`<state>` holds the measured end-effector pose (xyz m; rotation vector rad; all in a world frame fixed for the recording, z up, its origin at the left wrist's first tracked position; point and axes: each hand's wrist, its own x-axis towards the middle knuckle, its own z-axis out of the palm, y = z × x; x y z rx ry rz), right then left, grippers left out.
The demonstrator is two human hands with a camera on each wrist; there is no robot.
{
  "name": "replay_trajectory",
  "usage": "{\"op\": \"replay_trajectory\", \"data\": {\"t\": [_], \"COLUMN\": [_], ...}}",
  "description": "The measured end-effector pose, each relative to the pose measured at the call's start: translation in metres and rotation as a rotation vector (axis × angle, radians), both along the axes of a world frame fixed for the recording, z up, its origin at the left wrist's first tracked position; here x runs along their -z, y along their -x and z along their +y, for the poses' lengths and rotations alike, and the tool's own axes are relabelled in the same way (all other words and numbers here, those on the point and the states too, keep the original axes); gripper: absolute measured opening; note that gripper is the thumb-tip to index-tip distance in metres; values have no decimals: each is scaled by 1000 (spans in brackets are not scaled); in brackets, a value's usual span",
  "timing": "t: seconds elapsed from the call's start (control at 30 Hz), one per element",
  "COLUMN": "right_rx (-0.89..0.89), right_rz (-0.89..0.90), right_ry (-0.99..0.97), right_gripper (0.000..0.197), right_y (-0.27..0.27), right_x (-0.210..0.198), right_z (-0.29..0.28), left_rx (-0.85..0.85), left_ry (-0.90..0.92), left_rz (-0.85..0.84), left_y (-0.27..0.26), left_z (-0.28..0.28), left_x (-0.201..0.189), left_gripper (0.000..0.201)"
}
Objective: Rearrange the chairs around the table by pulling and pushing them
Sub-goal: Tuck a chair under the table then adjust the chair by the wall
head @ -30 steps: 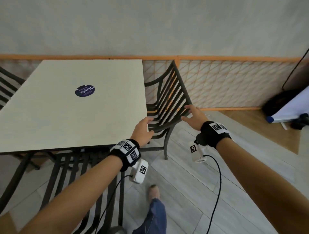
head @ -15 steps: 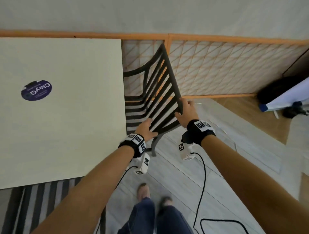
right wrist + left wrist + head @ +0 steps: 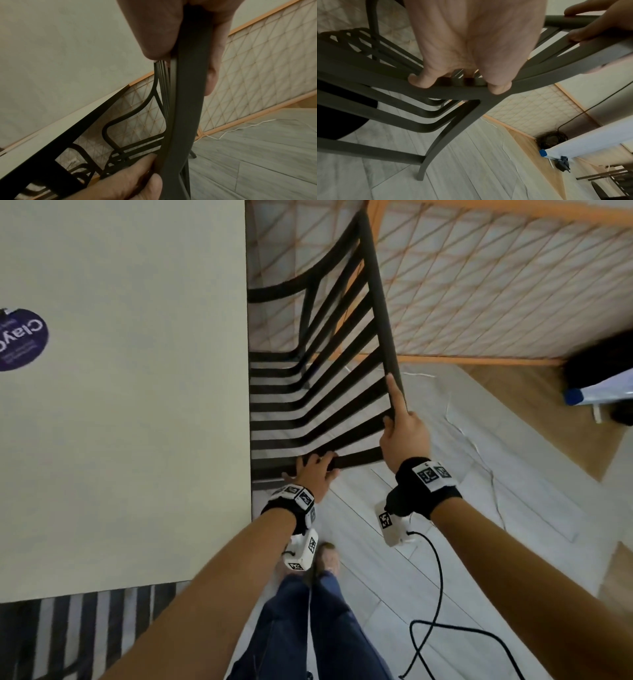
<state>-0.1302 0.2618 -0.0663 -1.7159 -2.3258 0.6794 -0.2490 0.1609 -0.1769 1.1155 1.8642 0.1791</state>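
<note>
The right grip (image 3: 404, 436) was found wrapped round the top rail of the slatted metal chair (image 3: 329, 392), with the forefinger laid straight along the rail; in the right wrist view the fingers (image 3: 211, 75) were seen curled about the dark bar. The left grip (image 3: 313, 472) was closed over the near side bar of the chair frame, the fingertips (image 3: 499, 87) hooked under its edge in the left wrist view. A second earlier both hands had only been reaching toward the chair back, spread and short of a hold; half a second earlier contact had been made, and by this moment a firm two-handed hold had been taken and the chair was seen closer and larger below the head camera. The chair stood just beside the right edge of the surface (image 3: 137, 440), its seat partly tucked beneath, with the orange lattice fence (image 3: 496, 285) behind it. From this it was judged that the hold was complete and that pulling or pushing of the chair could begin; whether the legs had already slid on the floor could not be told.
</note>
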Motion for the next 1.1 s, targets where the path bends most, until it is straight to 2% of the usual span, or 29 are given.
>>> {"op": "replay_trajectory", "data": {"t": [0.23, 0.37, 0.53, 0.8, 0.97, 1.1], "right_rx": [-72, -38, -5, 10, 36, 18], "right_rz": [16, 68, 75, 55, 61, 44], "right_ry": [-46, -11, 10, -20, -10, 47], "right_gripper": [74, 77, 78, 79, 78, 80], "right_y": [11, 2, -14, -12, -14, -15], "right_x": [-1, -2, 3, 5, 4, -6], "right_z": [41, 25, -10, -1, -10, -11], "left_rx": [-34, -76, -12, -14, 24, 9], "left_ry": [-37, -35, -9, -19, 3, -4], "left_rz": [-8, 7, -14, -30, -20, -11], "left_y": [11, 0, -5, -2, -10, -8], "left_z": [37, 22, -6, 1, -10, -14], "left_x": [2, 0, 9, 2, -7, -22], "left_gripper": [41, 39, 39, 40, 57, 59]}}
